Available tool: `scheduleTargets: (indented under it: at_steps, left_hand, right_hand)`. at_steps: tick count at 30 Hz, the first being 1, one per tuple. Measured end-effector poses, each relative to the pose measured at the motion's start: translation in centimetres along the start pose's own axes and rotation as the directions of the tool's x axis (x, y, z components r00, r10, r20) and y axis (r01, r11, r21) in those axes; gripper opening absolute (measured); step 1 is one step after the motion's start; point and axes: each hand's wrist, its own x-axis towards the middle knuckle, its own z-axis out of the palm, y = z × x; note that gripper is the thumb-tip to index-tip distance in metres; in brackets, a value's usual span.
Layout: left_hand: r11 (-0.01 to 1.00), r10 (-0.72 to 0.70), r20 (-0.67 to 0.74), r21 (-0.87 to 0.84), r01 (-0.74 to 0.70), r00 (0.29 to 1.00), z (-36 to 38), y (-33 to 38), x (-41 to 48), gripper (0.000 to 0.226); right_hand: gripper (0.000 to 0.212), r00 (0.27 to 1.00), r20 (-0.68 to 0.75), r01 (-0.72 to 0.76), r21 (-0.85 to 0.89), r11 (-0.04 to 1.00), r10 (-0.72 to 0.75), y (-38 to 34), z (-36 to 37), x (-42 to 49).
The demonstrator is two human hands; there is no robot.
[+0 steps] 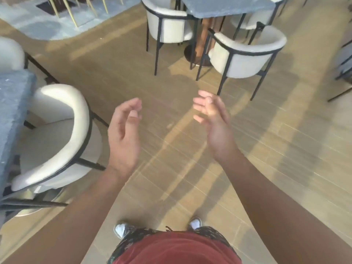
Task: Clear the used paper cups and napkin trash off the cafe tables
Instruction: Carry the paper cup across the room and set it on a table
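Left hand: raised in front of the body, palm turned inward, fingers loosely curled, holding nothing.
Right hand: raised opposite the left and apart from it, palm inward, fingers relaxed and slightly bent, holding nothing; its fingertips are blurred.
Cups and napkin trash: where they lie cannot be told from this view.
Near table: grey stone-look top at the left edge, only a strip of it in view.
Near chair: cream curved back on a black frame, tucked against the near table, just left of the left hand.
Far table: grey top at the upper edge, on a wooden pedestal with a round base.
Far chairs: one cream chair at the far table's left side, another in front of it with its back towards the camera.
Floor: tan planks with streaks of light, open between the person and the far table.
Rug: pale blue-grey, upper left, with thin gold legs standing on it.
Person: red shirt, dark patterned shorts, pale shoes on the planks.
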Motion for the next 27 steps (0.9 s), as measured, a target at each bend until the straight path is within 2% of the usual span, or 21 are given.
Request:
scheduleTargets:
  at_steps: [5,9,13,18,23,27]
  left_hand:
    - [0.997,-0.025,0.184,-0.067,0.038,0.983,11.7,0.3,-1.8,0.029]
    - [0.991,-0.016,0.359,-0.116,0.062,0.933,20.3,1.5,-2.8,0.026]
    - [0.977,-0.004,0.482,-0.185,0.106,0.876,27.9,1.4,-2.3,0.028]
    - [0.961,-0.007,0.584,-0.221,0.167,0.812,37.7,0.4,0.6,0.022]
    - [0.952,0.037,0.644,-0.255,0.169,0.764,47.9,-1.1,6.9,0.029]
    - [0.952,0.017,0.694,-0.231,0.2,0.72,54.8,-1.6,12.8,0.025]
  right_hand:
    - [0.034,0.975,-0.223,0.009,-0.005,1.0,-0.01,-1.3,-12.3,-1.9]
    - [0.046,0.919,-0.395,-0.012,-0.023,1.0,0.002,-2.0,-20.7,-3.0]
    - [0.043,0.848,-0.529,-0.01,-0.025,1.0,-0.004,-1.9,-26.9,-2.3]
    - [0.041,0.776,-0.63,0.015,-0.022,1.0,-0.026,-2.2,-33.1,1.9]
    - [0.041,0.715,-0.697,0.043,-0.026,0.999,-0.048,-2.9,-38.9,10.4]
    - [0.042,0.671,-0.74,0.056,-0.016,0.998,-0.049,-4.1,-42.6,17.4]
